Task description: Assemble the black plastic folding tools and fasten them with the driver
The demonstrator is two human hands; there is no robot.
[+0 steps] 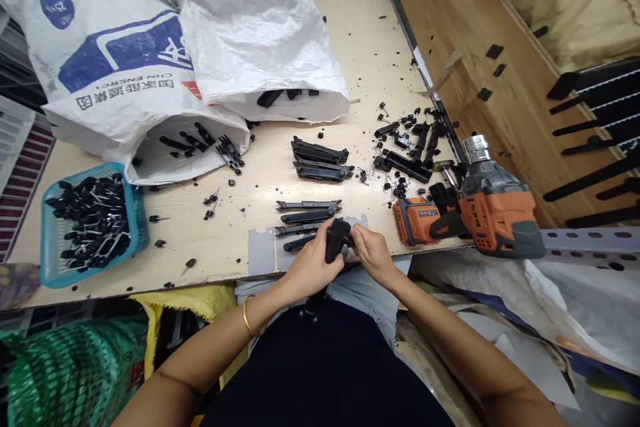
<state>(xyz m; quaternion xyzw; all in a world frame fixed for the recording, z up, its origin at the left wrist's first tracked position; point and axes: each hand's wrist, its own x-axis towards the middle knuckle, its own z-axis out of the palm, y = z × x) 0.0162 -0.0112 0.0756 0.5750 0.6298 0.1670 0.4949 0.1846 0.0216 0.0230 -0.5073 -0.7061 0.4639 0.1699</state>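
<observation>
Black plastic part (pixel 337 240), short and chunky, sits upright at the near edge of the table (pixel 210 240), above the person's lap. The left hand (pixel 313 265) is wrapped closed around its body, and the right hand (pixel 373 255) pinches its upper end with the fingertips. A gold bangle (pixel 247 315) circles the left wrist.

Just behind the hands, a grey sheet (pixel 261 252) lies on the pale tabletop, with long black parts (pixel 307 213) in a row and a stack of similar ones (pixel 320 160) farther back. To the right, an orange and grey cordless drill (pixel 493 213) rests beside its orange battery (pixel 411 220); no brand on it can be read.

A white woven sack (pixel 115 60) lies open on the left. Its blue print is upside down: Chinese characters, letters starting "CHN ENER", and "2017" near the top. A second plain sack (pixel 255 27) lies beside it. A blue basket (pixel 50 240) of small black pieces stands at the left end. A wooden board (pixel 450 33) runs along the right.
</observation>
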